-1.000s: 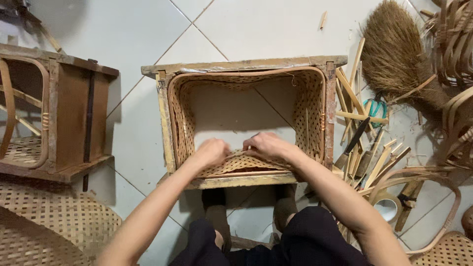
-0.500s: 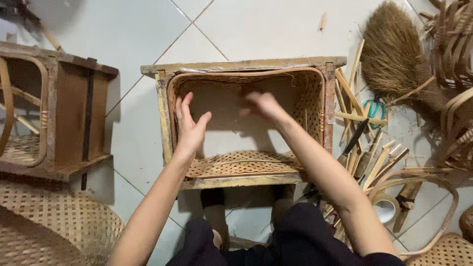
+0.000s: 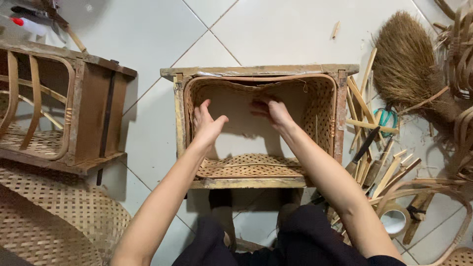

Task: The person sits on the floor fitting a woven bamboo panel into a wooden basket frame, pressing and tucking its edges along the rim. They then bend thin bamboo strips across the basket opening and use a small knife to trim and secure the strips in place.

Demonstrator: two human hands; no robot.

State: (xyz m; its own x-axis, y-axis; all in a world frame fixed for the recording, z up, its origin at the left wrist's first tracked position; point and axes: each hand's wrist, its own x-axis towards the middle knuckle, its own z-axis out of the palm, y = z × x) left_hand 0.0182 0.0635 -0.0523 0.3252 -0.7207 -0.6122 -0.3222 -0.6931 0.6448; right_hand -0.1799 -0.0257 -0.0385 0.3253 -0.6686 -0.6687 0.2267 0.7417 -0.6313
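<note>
The rectangular woven rattan basket (image 3: 256, 123), set inside a pale wooden box frame (image 3: 258, 70), sits on the white tiled floor (image 3: 276, 29) just ahead of the person's knees. Both hands are down inside it. The left hand (image 3: 206, 123) is open, fingers spread and thumb out, near the basket's left wall; whether it touches the weave I cannot tell. The right hand (image 3: 272, 111) reaches to the far wall, fingers curled against the weave under the rim, seemingly pressing or tugging there.

How far along? The walls look fully woven on all four sides and a bent cane rim runs round the top, so the body seems largely done. The far rim dips and waves in the middle, which I judge is what needs shaping.

Right of the basket lie split bamboo strips (image 3: 367, 106), a brown fibre broom (image 3: 406, 59), teal-handled scissors (image 3: 387, 118) and a tape roll (image 3: 394, 221). Left of it stands a second darker wooden frame (image 3: 91, 116) above a flat woven mat (image 3: 54, 221).
</note>
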